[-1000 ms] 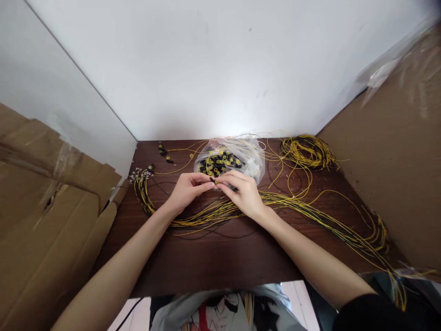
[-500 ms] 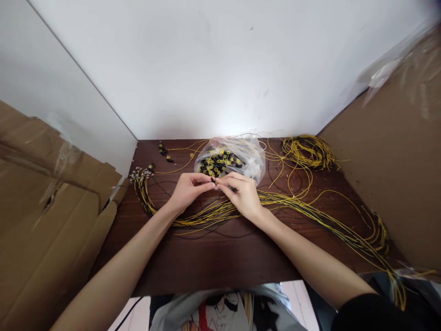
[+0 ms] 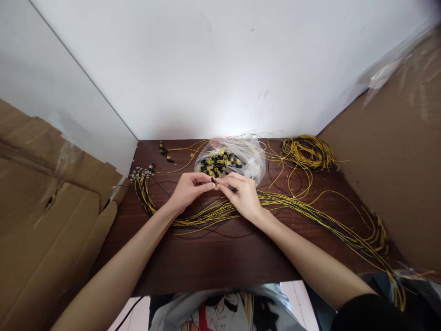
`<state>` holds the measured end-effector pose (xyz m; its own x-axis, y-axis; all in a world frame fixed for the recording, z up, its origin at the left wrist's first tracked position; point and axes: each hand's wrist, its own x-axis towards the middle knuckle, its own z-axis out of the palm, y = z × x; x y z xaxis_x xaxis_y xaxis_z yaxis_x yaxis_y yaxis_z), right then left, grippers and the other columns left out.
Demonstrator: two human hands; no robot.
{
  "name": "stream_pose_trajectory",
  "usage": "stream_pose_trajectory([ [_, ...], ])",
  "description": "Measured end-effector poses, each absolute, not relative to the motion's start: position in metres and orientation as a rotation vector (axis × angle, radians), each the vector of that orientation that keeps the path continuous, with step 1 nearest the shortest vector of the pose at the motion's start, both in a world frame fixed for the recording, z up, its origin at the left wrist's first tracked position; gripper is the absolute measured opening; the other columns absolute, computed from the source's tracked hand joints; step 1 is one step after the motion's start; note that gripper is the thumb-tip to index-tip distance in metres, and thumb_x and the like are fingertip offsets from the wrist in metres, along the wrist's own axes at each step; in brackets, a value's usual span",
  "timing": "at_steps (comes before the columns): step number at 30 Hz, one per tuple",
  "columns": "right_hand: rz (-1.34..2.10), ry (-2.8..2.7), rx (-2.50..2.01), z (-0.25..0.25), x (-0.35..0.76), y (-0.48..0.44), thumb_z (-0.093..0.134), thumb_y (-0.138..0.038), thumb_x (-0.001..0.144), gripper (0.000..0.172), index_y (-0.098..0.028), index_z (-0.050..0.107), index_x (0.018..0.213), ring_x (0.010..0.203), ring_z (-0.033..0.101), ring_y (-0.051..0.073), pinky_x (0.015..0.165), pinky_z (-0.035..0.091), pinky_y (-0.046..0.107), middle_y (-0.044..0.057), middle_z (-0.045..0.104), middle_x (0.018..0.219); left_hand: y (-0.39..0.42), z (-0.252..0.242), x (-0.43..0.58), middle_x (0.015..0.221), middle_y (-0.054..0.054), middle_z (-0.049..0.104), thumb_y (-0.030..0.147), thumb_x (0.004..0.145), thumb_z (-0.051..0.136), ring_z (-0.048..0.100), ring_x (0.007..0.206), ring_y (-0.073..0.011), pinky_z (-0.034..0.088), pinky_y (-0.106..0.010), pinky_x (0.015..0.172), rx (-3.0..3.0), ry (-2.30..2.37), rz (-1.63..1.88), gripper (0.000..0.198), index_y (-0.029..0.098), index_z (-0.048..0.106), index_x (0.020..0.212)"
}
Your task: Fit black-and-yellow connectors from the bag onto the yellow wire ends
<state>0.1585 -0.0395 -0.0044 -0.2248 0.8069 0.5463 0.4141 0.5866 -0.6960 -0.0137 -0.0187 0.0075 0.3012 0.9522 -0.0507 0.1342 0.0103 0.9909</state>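
My left hand [image 3: 191, 189] and my right hand [image 3: 241, 191] meet over the middle of the table, fingertips pinched together. Between them is a small black piece [image 3: 213, 181] with a bit of yellow, like the black-and-yellow parts [image 3: 220, 162] in the clear plastic bag [image 3: 255, 156] just behind. Another dark bit shows under my right fingers; its kind is hidden. Below both hands runs a long bundle of yellow and black wires [image 3: 303, 208]. Its left end curls up to a cluster of small white tips [image 3: 139, 173].
A coil of yellow and black wire [image 3: 308, 151] lies at the back right. Several loose black parts [image 3: 161, 148] lie at the back left. Cardboard stands at the left [image 3: 58, 230] and right [image 3: 389, 161] of the brown table [image 3: 213, 264], with a white wall [image 3: 220, 69] behind.
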Motion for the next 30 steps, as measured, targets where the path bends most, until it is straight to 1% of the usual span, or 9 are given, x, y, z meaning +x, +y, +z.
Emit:
stream_pose_trajectory([
  [6, 0.502, -1.846, -0.997, -0.004, 0.158, -0.039, 0.057, -0.020, 0.085, 0.017, -0.021, 0.071, 0.095, 0.070, 0.061, 0.015, 0.065, 0.050, 0.027, 0.004, 0.065, 0.078, -0.019, 0.009, -0.014, 0.080, -0.008, 0.073, 0.030, 0.067, 0.072, 0.066, 0.074, -0.0189, 0.049, -0.028, 0.070, 1.417, 1.094, 0.883, 0.022, 0.011, 0.069, 0.079],
  [9, 0.500, -1.844, -0.994, -0.003, 0.158, -0.038, 0.057, -0.019, 0.085, 0.017, -0.021, 0.071, 0.095, 0.071, 0.061, 0.014, 0.065, 0.049, 0.026, 0.004, 0.064, 0.078, -0.019, 0.008, -0.014, 0.081, -0.008, 0.073, 0.030, 0.068, 0.071, 0.065, 0.075, -0.0185, 0.049, -0.028, 0.072, 1.422, 1.072, 0.885, 0.024, 0.011, 0.070, 0.083],
  [12, 0.494, -1.844, -1.002, -0.003, 0.159, -0.038, 0.057, -0.019, 0.085, 0.016, -0.020, 0.071, 0.094, 0.067, 0.059, 0.013, 0.063, 0.048, 0.026, 0.003, 0.063, 0.074, -0.019, 0.008, -0.013, 0.082, -0.008, 0.072, 0.030, 0.069, 0.071, 0.065, 0.076, -0.0179, 0.048, -0.028, 0.074, 1.412, 1.047, 0.891, 0.026, 0.011, 0.070, 0.086],
  [15, 0.490, -1.837, -1.018, -0.003, 0.159, -0.038, 0.057, -0.018, 0.085, 0.016, -0.018, 0.069, 0.095, 0.064, 0.058, 0.013, 0.063, 0.048, 0.026, 0.003, 0.064, 0.073, -0.019, 0.009, -0.013, 0.081, -0.008, 0.072, 0.030, 0.069, 0.071, 0.064, 0.075, -0.0170, 0.047, -0.027, 0.072, 1.395, 1.026, 0.881, 0.029, 0.010, 0.069, 0.090],
  [19, 0.532, -1.802, -1.049, -0.002, 0.159, -0.039, 0.058, -0.019, 0.084, 0.010, -0.018, 0.065, 0.091, 0.066, 0.061, 0.013, 0.065, 0.050, 0.026, 0.003, 0.067, 0.078, -0.019, 0.010, -0.013, 0.078, -0.006, 0.071, 0.031, 0.070, 0.071, 0.061, 0.068, -0.0139, 0.045, -0.024, 0.065, 1.406, 1.008, 0.852, 0.034, 0.012, 0.069, 0.098],
  [23, 0.544, -1.783, -1.086, 0.000, 0.164, -0.037, 0.057, -0.022, 0.085, 0.009, -0.018, 0.062, 0.091, 0.069, 0.062, 0.014, 0.067, 0.050, 0.027, 0.003, 0.067, 0.079, -0.019, 0.010, -0.014, 0.077, -0.006, 0.072, 0.033, 0.071, 0.069, 0.055, 0.057, -0.0101, 0.039, -0.021, 0.053, 1.400, 1.002, 0.820, 0.035, 0.013, 0.068, 0.100],
  [25, 0.484, -1.788, -1.146, 0.002, 0.169, -0.034, 0.053, -0.022, 0.087, 0.011, -0.018, 0.061, 0.092, 0.072, 0.062, 0.015, 0.069, 0.049, 0.028, 0.003, 0.067, 0.083, -0.019, 0.011, -0.014, 0.077, -0.006, 0.072, 0.034, 0.071, 0.069, 0.051, 0.053, -0.0086, 0.035, -0.020, 0.048, 1.394, 1.004, 0.811, 0.036, 0.013, 0.067, 0.101],
  [27, 0.404, -1.816, -1.216, 0.002, 0.175, -0.030, 0.050, -0.020, 0.087, 0.013, -0.018, 0.061, 0.093, 0.077, 0.061, 0.017, 0.073, 0.048, 0.031, 0.004, 0.068, 0.087, -0.019, 0.012, -0.014, 0.076, -0.006, 0.071, 0.034, 0.071, 0.069, 0.050, 0.053, -0.0085, 0.031, -0.019, 0.045, 1.381, 1.018, 0.810, 0.036, 0.013, 0.066, 0.100],
  [30, 0.295, -1.895, -1.302, 0.000, 0.183, -0.024, 0.048, -0.016, 0.086, 0.014, -0.018, 0.062, 0.091, 0.085, 0.060, 0.020, 0.079, 0.046, 0.034, 0.005, 0.068, 0.091, -0.020, 0.014, -0.012, 0.073, -0.005, 0.070, 0.034, 0.070, 0.069, 0.049, 0.053, -0.0084, 0.029, -0.018, 0.044, 1.368, 1.045, 0.808, 0.034, 0.012, 0.065, 0.095],
])
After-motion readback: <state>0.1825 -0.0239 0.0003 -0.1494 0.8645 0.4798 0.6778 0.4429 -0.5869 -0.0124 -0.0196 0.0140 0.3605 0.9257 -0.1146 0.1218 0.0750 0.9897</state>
